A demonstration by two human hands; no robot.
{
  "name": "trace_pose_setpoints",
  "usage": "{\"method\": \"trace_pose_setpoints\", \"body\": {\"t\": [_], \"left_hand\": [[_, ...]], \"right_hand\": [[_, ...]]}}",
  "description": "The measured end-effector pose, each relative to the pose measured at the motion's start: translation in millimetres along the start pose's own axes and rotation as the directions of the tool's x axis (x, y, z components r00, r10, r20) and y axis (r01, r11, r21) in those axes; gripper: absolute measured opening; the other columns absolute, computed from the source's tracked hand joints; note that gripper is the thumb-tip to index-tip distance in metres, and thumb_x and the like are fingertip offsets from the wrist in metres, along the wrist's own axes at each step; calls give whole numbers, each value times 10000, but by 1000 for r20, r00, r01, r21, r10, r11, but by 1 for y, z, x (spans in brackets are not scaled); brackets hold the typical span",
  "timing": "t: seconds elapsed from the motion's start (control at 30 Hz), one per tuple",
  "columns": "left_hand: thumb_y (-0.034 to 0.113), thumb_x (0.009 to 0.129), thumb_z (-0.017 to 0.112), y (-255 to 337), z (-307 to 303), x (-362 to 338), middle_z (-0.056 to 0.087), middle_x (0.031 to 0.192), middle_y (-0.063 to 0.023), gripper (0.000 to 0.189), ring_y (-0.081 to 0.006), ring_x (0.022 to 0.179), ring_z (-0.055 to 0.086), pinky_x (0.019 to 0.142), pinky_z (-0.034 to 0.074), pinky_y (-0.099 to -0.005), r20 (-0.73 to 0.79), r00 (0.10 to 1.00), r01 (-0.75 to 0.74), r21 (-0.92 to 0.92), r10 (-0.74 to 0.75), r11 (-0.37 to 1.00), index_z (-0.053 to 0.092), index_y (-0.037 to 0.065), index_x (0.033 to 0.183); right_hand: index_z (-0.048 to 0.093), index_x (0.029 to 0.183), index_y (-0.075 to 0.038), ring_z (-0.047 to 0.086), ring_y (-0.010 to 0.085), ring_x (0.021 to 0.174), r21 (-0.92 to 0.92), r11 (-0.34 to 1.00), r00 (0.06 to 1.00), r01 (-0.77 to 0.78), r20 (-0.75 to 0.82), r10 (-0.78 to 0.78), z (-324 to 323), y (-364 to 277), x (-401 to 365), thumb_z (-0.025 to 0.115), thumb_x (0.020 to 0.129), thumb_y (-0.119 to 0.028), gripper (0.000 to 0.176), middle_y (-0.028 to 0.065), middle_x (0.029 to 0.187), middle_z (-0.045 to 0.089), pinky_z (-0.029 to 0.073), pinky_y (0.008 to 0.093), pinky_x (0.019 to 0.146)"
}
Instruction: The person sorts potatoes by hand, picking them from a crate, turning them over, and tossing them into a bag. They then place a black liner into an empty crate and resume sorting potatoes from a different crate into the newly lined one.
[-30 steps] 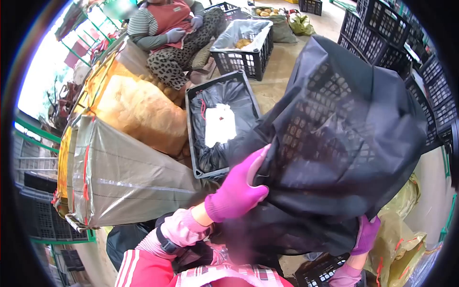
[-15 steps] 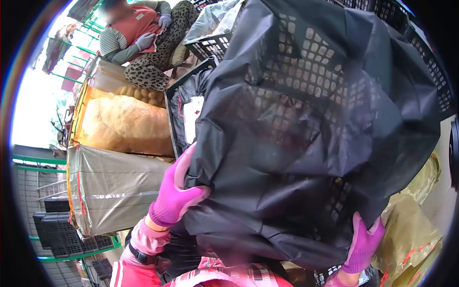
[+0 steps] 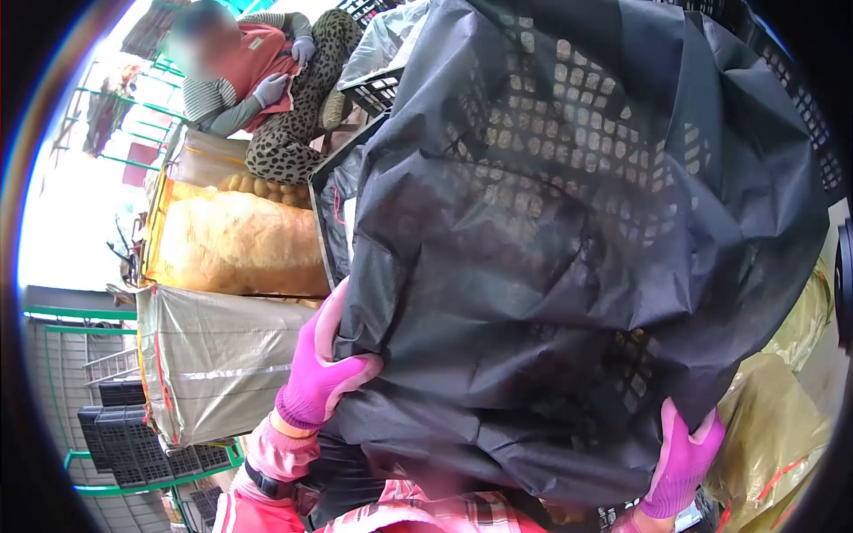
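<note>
A large, thin black plastic sheet spreads across the middle of the head view; whether it is a bag cannot be told. My left hand, in a pink glove, pinches its left edge between thumb and fingers. On the lower right, my right hand, gloved alike, grips the sheet's other side, its fingertips partly hidden by the folds. Through the film show the slotted walls of a black plastic crate lying behind it. Left of the sheet stands another crate lined with black plastic, mostly covered.
A seated person in grey gloves is at the upper left. An orange mesh sack and a grey woven sack lie on the left. Yellowish plastic bags are at the right. Dark crates are stacked at the lower left.
The sheet has shifted slightly left and spread wider, covering more of the lined crate beside it. Both hands keep their hold. The surroundings have shifted a little right in view.
</note>
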State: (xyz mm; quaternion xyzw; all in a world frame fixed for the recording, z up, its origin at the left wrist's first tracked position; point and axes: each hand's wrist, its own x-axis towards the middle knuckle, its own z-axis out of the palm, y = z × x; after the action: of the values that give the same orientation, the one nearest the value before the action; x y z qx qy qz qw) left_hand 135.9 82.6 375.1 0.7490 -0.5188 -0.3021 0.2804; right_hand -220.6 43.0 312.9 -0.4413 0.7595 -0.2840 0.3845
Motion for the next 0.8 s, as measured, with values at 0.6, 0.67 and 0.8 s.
{"method": "trace_pose_setpoints", "body": {"t": [0.6, 0.67, 0.8], "left_hand": [[82, 688, 697, -9, -4, 4, 522, 1384, -162, 841, -170, 1272, 464, 1072, 324, -293, 65, 997, -28, -164, 39, 986, 376, -36, 1456], [152, 668, 721, -4, -4, 3, 525, 1377, -165, 874, -198, 1303, 450, 1090, 303, -301, 70, 997, 50, -209, -36, 977, 383, -44, 1449], [101, 699, 689, -9, -4, 1, 521, 1391, -144, 847, -151, 1269, 465, 1067, 338, -284, 105, 994, 15, -357, 24, 934, 361, -24, 1470]], "right_hand": [[548, 1280, 44, 540, 289, 1079, -139, 990, 995, 8, -94, -22, 0, 14, 2, 695, 857, -218, 519, 191, 1184, 556, 407, 370, 963], [534, 1275, 71, 581, 285, 1041, 4, 1000, 999, 26, -46, -25, -1, 8, 2, 690, 843, -171, 519, 215, 1177, 600, 432, 364, 935], [549, 1230, 106, 614, 273, 972, -37, 988, 986, 151, -69, -153, 0, 4, 3, 691, 833, -153, 495, 220, 1108, 651, 459, 357, 882]]}}
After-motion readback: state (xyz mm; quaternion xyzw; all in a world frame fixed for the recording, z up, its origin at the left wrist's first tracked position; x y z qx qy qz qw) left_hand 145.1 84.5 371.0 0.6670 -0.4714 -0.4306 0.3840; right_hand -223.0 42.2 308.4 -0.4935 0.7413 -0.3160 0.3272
